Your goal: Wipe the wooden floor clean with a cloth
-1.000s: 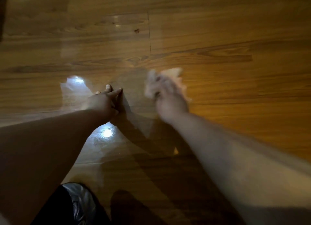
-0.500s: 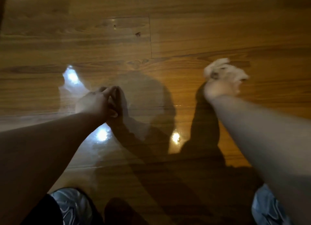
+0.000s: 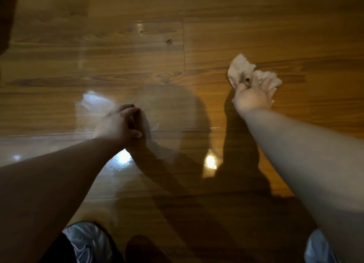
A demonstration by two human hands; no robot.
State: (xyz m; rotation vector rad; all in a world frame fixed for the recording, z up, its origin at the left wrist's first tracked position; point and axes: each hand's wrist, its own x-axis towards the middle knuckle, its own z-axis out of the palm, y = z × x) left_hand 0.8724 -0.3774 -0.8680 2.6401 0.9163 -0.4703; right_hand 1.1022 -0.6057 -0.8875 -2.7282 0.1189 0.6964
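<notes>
The right hand (image 3: 251, 97) has its grip round the bunched cloth (image 3: 241, 68); the left hand (image 3: 118, 125), curled and empty, could slip on the glossy floor (image 3: 266, 36).

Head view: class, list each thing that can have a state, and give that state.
wooden floor: glossy, with glare patches.
right hand: fingers curled round the cloth.
cloth: crumpled, down on the wooden floor.
left hand: fingers curled, holding nothing, resting on the wooden floor.
</notes>
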